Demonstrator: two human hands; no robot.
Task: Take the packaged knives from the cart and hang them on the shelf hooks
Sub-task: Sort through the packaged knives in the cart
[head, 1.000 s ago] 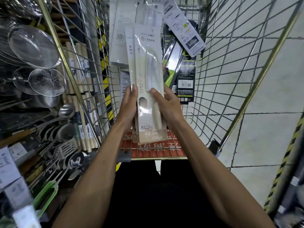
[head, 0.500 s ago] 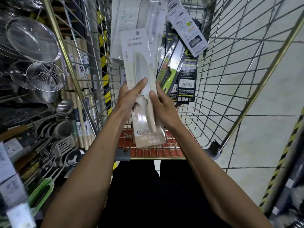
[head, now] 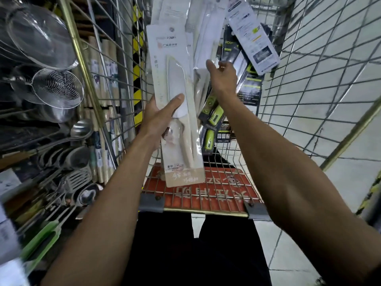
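My left hand [head: 159, 118] grips a white packaged knife [head: 175, 79] upright over the wire cart [head: 309, 83], thumb across the clear blister. Deeper in the cart, my right hand [head: 222, 79] reaches with fingers spread toward more white packaged knives [head: 206, 38] leaning against the far wall; it holds nothing. Black-and-green packaged knives [head: 214, 116] stand just right of it, and a white-backed pack [head: 251, 36] leans above them.
The shelf on the left carries hanging wire strainers [head: 59, 89], ladles and spatulas [head: 78, 178], and packaged rolling pins [head: 101, 83] behind the cart's brass-coloured frame [head: 82, 65]. A red sign [head: 206, 190] lines the cart's near end. Tiled floor [head: 340, 38] lies to the right.
My right hand has let go of the white packaged knife and moved up and forward into the cart. My left hand now holds that pack alone, slightly higher and further left.
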